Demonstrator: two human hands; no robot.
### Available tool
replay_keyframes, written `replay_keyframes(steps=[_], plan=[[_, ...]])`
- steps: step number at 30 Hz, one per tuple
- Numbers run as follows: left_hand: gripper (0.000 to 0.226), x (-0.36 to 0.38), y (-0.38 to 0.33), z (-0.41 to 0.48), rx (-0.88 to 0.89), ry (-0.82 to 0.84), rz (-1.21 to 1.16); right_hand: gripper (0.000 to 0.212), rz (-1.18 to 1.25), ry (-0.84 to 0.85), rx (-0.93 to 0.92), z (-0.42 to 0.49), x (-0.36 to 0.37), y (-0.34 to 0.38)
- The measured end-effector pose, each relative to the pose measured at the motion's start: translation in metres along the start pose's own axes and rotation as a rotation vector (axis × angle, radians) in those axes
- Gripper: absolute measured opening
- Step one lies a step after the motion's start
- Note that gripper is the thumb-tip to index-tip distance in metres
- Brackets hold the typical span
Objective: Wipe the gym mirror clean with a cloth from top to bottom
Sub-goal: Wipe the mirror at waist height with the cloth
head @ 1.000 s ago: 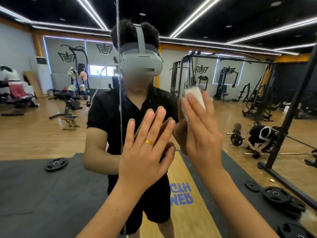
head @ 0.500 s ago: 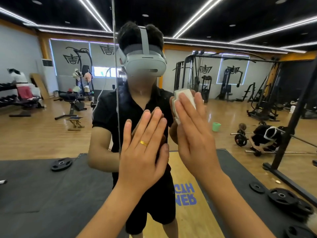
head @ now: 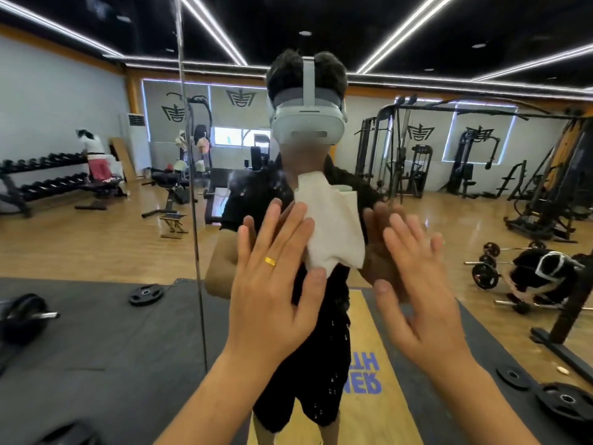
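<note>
Gym mirror point(head: 96, 252) is facing two spread hands; cloth point(head: 333, 226) is barely touching left hand point(head: 272, 293), just beside right hand point(head: 423, 303), and, loosely pressed, could be slipping down.

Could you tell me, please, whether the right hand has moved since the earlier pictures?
Yes: the right hand has shifted rightward, away from the mirror seam, and off the cloth.

The only letters to read are big blue letters point(head: 365, 377) painted on the yellow wooden floor strip point(head: 382, 329), seen as a reflection in the gym mirror point(head: 80, 248) and turned over by it. The upper row ends in "TH", the lower row in "ER"; the rest is covered. The grey window blinds point(head: 481, 114) carry a dark emblem point(head: 418, 131) without readable words.
</note>
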State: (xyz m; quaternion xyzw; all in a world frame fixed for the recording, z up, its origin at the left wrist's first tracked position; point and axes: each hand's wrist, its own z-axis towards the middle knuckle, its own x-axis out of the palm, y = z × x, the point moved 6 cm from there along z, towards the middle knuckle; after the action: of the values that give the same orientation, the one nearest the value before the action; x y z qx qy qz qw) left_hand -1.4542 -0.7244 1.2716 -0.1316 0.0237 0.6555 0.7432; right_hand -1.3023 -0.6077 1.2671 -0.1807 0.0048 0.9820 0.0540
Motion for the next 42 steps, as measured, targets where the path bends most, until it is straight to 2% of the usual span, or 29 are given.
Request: replay_keyframes(steps=[5,8,11,16,20,26,30,34,42], plan=[[0.060,0.010,-0.022,0.004,-0.093,-0.095,0.143,0.054,-0.182,0.010,-0.039,-0.029,0.001,-0.034],[0.053,0.020,-0.033,0.007,-0.120,-0.134,0.180,0.053,-0.285,-0.038,-0.096,-0.032,0.008,-0.040],[0.041,0.029,-0.037,0.011,-0.083,-0.171,0.235,0.050,-0.303,-0.088,-0.119,-0.033,0.010,-0.040],[0.055,0.033,-0.035,0.011,0.010,-0.209,0.359,0.047,-0.309,-0.116,-0.145,-0.037,0.007,-0.039],[0.047,0.035,-0.037,0.013,0.049,-0.256,0.412,0.049,-0.311,-0.128,-0.148,-0.039,0.008,-0.040],[0.024,0.032,-0.036,0.019,0.044,-0.422,0.385,0.049,-0.288,-0.125,-0.160,-0.039,0.008,-0.040],[0.033,0.047,-0.041,0.012,0.096,-0.316,0.413,0.048,-0.274,-0.125,-0.171,-0.040,0.006,-0.042],[0.043,0.049,-0.035,-0.008,0.004,-0.247,0.366,0.048,-0.267,-0.118,-0.167,-0.041,0.008,-0.043],[0.041,0.040,-0.022,-0.001,0.003,-0.271,0.389,0.049,-0.250,-0.111,-0.166,-0.042,0.007,-0.046]])
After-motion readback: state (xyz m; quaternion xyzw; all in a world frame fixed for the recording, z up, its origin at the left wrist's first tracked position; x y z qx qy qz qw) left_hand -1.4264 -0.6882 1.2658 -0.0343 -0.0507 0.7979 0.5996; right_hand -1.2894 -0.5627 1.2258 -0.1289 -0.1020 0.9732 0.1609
